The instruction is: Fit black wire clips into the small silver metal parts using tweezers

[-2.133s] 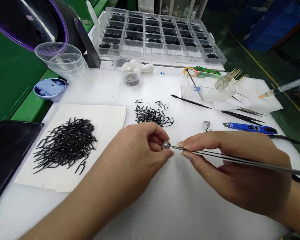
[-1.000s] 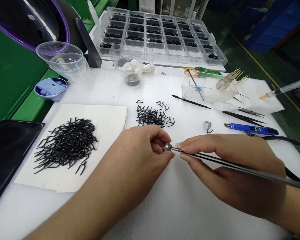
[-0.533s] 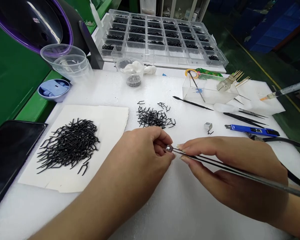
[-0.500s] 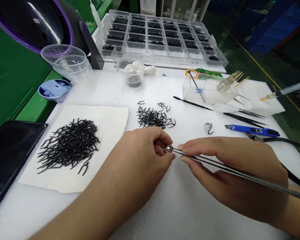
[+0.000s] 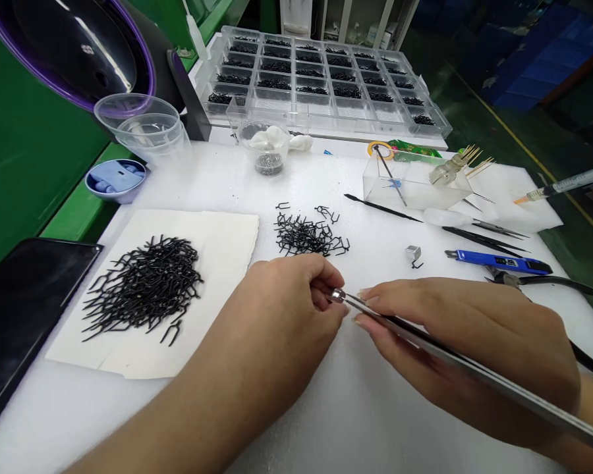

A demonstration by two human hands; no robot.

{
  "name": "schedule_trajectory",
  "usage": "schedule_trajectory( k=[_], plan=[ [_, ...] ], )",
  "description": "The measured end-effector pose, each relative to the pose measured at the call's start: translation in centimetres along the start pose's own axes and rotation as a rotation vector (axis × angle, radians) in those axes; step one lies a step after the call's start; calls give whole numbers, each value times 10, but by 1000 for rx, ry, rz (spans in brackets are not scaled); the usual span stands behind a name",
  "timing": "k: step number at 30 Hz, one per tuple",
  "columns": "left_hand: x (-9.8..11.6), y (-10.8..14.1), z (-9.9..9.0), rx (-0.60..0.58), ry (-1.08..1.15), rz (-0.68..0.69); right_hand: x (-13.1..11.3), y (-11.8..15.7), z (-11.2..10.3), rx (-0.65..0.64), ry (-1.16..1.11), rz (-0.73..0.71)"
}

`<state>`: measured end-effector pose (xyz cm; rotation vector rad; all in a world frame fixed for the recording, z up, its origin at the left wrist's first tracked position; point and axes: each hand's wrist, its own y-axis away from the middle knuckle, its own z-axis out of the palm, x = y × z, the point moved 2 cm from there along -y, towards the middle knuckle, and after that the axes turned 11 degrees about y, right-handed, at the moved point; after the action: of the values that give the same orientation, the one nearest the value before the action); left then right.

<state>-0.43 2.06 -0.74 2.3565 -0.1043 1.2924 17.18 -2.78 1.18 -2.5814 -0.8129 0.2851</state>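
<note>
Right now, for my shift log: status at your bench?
Left hand pinching small metal block. Right hand holding long tweezers, tips at the block. Black wire clips heaped beyond, not touching.

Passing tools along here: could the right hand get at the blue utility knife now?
Probably yes: the right hand holds tweezers, but the blue utility knife lies close, only pliers between.

Left fingers partly hide a small metal piece, too small to identify.
</note>
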Motion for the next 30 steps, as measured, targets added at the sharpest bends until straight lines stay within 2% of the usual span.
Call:
schedule_trajectory(
  k=[5, 17, 30],
  plan=[
    [1, 0, 0, -23, 16, 18, 0, 1, 0, 15, 2, 11],
    [-3, 1, -6, -125, 141, -98, 1, 7, -2, 10, -32, -20],
    [-5, -7, -7, -175, 149, -125, 1, 3, -4, 11, -47, 10]
  ],
)
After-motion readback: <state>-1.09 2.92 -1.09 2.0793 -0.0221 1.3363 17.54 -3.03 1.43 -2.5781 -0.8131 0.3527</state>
